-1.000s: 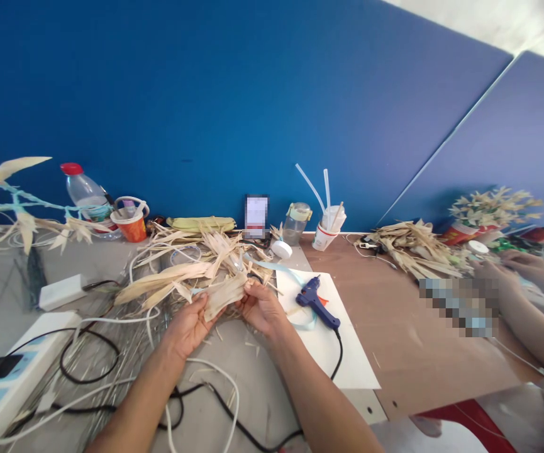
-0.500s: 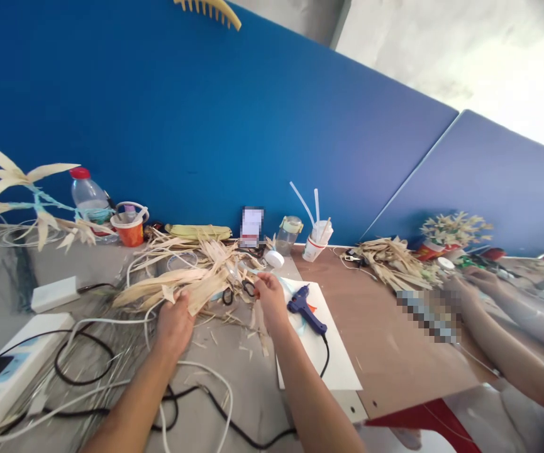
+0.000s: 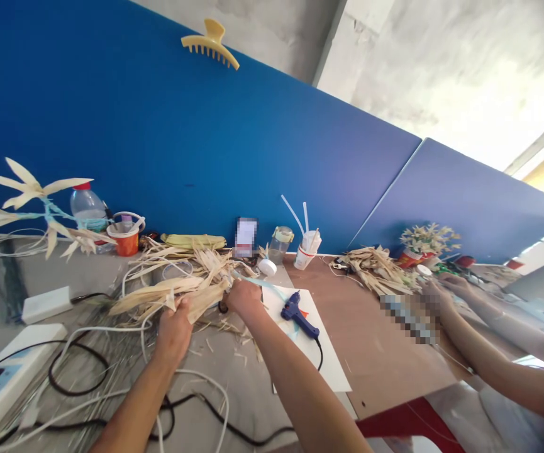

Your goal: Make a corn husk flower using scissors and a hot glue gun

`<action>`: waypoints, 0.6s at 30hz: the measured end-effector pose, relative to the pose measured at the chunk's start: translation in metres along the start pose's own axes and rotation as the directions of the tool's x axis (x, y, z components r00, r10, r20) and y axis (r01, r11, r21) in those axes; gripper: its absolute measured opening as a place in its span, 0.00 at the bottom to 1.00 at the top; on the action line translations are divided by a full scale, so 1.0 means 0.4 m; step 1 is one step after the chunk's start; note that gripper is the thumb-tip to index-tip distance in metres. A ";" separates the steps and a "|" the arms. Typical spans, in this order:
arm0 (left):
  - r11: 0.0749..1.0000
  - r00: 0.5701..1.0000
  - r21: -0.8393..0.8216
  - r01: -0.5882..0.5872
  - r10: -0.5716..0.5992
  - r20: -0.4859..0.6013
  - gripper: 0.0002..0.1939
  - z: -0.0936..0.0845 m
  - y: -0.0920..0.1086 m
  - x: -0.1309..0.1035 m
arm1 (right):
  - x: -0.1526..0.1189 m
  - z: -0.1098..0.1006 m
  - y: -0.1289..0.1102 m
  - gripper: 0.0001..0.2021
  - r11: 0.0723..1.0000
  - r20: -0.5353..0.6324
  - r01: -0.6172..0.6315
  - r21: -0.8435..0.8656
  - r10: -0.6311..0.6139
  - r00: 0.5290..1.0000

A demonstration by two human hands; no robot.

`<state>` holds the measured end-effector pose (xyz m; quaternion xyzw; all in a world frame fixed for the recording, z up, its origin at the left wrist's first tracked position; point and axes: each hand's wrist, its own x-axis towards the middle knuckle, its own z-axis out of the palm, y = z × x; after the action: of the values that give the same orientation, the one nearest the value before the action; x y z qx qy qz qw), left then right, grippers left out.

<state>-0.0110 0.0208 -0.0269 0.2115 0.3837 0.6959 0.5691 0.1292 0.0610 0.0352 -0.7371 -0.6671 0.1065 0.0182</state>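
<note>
My left hand (image 3: 176, 330) is closed on a piece of pale dried husk (image 3: 205, 302) at the front of a husk pile (image 3: 151, 296). My right hand (image 3: 244, 299) is over the black-handled scissors (image 3: 223, 306), at the pile's right side; its fingers are bent down and mostly hidden, so its hold is unclear. Beside it, on a white sheet (image 3: 328, 362), lies a dark blue glue gun (image 3: 301, 314).
Cables (image 3: 205, 377) and a power strip (image 3: 17, 365) lie at the left. A bottle (image 3: 87, 204), red cup (image 3: 127, 242), phone (image 3: 245, 236), jar (image 3: 280, 242) and straw cup (image 3: 305, 251) stand along the blue partition (image 3: 158, 126). Another person's arms (image 3: 483, 333) reach in at right.
My right hand has moved left and down over the scissors, covering most of them. The camera view has shifted slightly up and to the right. My left hand still holds the husk.
</note>
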 end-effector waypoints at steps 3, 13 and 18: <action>1.000 1.000 -0.027 -0.002 0.002 0.016 0.08 0.006 0.004 -0.001 | 0.000 -0.005 0.006 0.27 0.998 -0.013 0.010 0.059 -0.010 1.000; 0.995 0.999 -0.098 -0.019 0.016 -0.034 0.08 0.003 0.014 0.008 | -0.058 -0.045 0.182 0.22 0.794 -0.014 0.059 0.606 -0.064 0.998; 0.996 0.999 -0.087 0.013 -0.016 -0.035 0.08 0.003 0.016 0.008 | -0.132 -0.021 0.237 0.21 0.183 -0.024 0.090 0.979 -0.335 0.942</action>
<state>-0.0147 0.0237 -0.0216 0.1715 0.3646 0.7114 0.5758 0.2188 -0.0003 0.0343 -0.4474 -0.5470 0.5674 0.4228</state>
